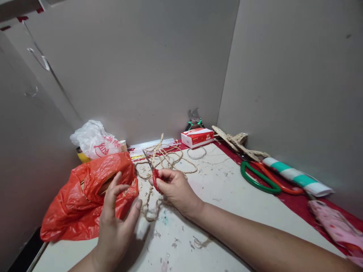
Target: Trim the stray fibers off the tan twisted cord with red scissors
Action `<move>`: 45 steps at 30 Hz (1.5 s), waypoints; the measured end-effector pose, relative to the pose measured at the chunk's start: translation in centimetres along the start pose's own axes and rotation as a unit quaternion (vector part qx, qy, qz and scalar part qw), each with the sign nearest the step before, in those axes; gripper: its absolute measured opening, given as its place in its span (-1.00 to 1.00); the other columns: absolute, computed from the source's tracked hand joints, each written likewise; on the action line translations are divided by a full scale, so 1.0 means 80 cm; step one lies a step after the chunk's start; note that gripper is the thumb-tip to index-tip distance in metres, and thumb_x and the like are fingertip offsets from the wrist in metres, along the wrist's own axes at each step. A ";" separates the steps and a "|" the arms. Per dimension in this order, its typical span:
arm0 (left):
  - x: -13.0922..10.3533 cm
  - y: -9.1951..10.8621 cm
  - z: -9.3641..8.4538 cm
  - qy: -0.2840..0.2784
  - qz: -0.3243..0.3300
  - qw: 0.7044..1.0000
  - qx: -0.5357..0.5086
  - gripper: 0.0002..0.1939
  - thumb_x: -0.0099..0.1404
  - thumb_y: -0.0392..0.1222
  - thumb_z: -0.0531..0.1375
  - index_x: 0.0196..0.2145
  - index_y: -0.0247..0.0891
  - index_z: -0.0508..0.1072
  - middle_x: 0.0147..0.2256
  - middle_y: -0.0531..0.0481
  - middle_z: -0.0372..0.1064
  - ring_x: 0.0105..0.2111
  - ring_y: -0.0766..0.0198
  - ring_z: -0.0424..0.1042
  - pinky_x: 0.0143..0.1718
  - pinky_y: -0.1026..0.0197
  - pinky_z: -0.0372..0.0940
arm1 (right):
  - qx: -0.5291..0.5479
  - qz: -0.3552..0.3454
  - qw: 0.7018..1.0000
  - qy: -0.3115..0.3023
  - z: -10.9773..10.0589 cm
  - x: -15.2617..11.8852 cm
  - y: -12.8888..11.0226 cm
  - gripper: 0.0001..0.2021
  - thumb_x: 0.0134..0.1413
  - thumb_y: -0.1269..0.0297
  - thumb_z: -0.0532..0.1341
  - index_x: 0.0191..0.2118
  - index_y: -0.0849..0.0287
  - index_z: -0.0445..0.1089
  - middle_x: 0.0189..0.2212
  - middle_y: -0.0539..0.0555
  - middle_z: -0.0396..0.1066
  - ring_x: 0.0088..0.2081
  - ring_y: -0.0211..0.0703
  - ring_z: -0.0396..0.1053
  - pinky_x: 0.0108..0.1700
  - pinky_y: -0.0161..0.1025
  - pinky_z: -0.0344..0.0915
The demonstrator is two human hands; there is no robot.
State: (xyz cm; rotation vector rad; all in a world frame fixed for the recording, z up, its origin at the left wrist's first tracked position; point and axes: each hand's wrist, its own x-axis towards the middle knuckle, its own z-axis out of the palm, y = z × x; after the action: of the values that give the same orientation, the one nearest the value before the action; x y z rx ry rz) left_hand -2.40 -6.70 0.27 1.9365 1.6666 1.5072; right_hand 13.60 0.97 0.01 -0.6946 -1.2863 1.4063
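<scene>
My right hand point(177, 189) is closed around the red handles of a small pair of scissors point(155, 175), whose blades point up and away to the left. Braided straw cord point(181, 160) lies in loose loops beyond that hand, and part of it hangs or lies just below the fingers. Whether the right hand also grips the cord cannot be made out. My left hand point(117, 217) is raised with its fingers apart and nothing in it, in front of an orange-red plastic bag point(76, 204) with brownish strips inside.
A white plastic bag point(95, 141) stands at the back left. At the back are a red-and-white box point(197, 138) and pliers point(195, 120). Along the right edge lie large scissors with green and orange handles point(259, 181), a striped roll point(297, 175) and a pink item point(334, 223). Grey walls enclose the table.
</scene>
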 end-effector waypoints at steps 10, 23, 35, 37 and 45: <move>-0.009 0.019 0.009 -0.261 -0.341 0.802 -0.415 -0.74 0.28 -0.09 0.13 -0.11 -0.21 0.35 -0.67 0.15 0.25 -0.78 0.50 0.06 -0.71 0.40 0.02 | -0.041 -0.026 0.999 -0.024 0.004 -0.008 -0.006 -0.87 -0.16 0.39 0.14 -0.62 0.17 0.18 -0.64 -0.12 0.08 -0.53 -0.35 0.01 -0.48 -0.36 0.02; -0.002 -0.002 0.020 -0.248 -0.348 0.795 -0.430 -0.84 0.24 -0.20 0.18 -0.25 -0.34 0.45 -0.48 -0.02 0.37 -0.61 0.49 0.18 -0.54 0.39 0.11 | -0.110 -0.008 0.992 -0.066 -0.010 0.002 0.007 -0.91 -0.15 0.39 0.12 -0.59 0.20 0.27 -0.63 -0.10 0.17 -0.53 -0.35 0.08 -0.47 -0.37 0.06; 0.001 -0.002 0.019 -0.196 -0.372 0.808 -0.413 -0.74 0.24 -0.03 0.17 -0.22 -0.26 0.33 -0.76 0.23 0.11 -0.78 0.52 -0.22 -0.79 0.43 -0.19 | -0.180 -0.014 0.978 -0.102 -0.012 0.000 0.014 -0.87 -0.05 0.35 0.10 -0.57 0.18 0.23 -0.61 -0.09 0.16 -0.51 -0.33 0.09 -0.45 -0.36 0.05; 0.006 -0.005 0.017 -0.171 -0.371 0.809 -0.422 -0.73 0.23 -0.03 0.18 -0.21 -0.25 0.32 -0.75 0.24 0.11 -0.78 0.52 -0.24 -0.79 0.43 -0.19 | -0.254 -0.046 0.960 -0.109 -0.017 0.001 0.014 -0.84 -0.05 0.34 0.10 -0.58 0.17 0.17 -0.62 -0.10 0.12 -0.52 -0.33 0.07 -0.46 -0.36 0.02; 0.016 -0.017 0.015 -0.111 -0.365 0.819 -0.429 -0.68 0.21 -0.02 0.20 -0.20 -0.31 0.35 -0.74 0.25 0.11 -0.78 0.54 -0.22 -0.78 0.44 -0.15 | -0.588 -0.193 0.771 -0.152 -0.034 -0.002 0.001 -0.87 -0.13 0.24 0.17 -0.54 0.16 0.24 -0.59 -0.05 0.24 -0.51 -0.29 0.10 -0.42 -0.29 -0.04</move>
State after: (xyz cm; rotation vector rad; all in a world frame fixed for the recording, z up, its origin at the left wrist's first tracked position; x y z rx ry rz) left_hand -2.57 -4.60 -0.52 0.8037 1.0876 1.2780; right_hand 16.12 1.70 -0.82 -0.9215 -2.4206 0.2139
